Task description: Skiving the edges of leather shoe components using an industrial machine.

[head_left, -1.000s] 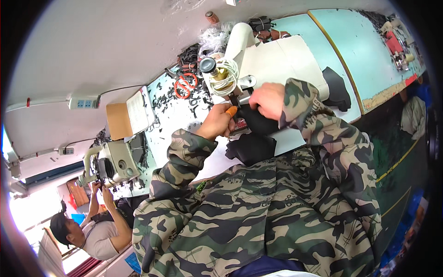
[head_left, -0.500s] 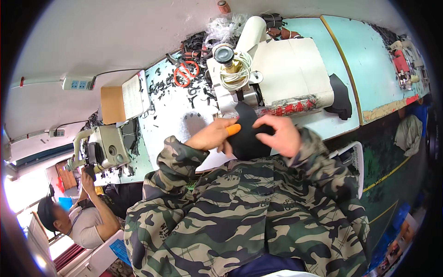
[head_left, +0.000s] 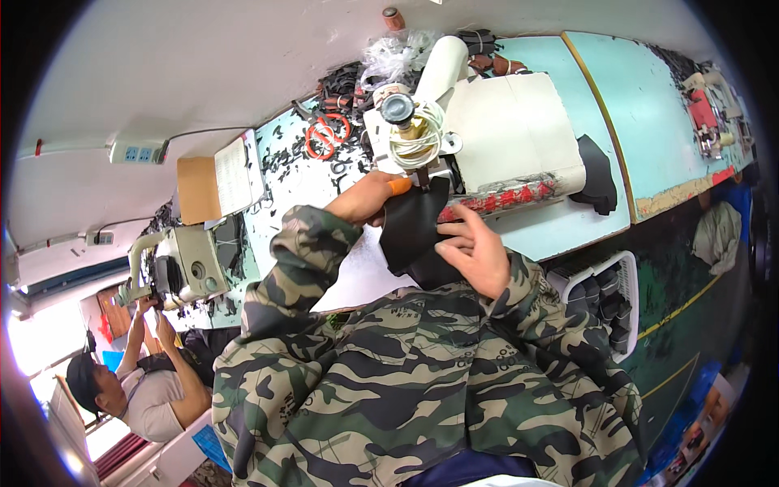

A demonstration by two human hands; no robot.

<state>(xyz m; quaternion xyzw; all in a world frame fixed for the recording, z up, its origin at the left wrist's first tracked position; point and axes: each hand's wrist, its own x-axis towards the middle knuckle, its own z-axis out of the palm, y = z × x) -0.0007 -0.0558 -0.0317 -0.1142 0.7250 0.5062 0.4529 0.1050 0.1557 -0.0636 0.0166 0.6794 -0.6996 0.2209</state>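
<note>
A black sheet piece, perhaps leather, has its far edge under the head of a cream-coloured bench machine. My left hand, with an orange cover on one finger, grips the piece's left far corner close to the machine head. My right hand holds its right edge between thumb and fingers. The near part of the piece hangs folded in front of my jacket. Above the work stand the machine's dark round knob and a coil of pale tubing.
Orange-handled scissors lie among black scraps at the left. Another black piece rests right of the machine. A white basket of dark pieces stands below the table's right edge. A co-worker works at another machine at far left.
The black piece has moved away from me to the machine head and turned. My left hand has slid forward with it; my right hand has dropped lower along its right edge.
</note>
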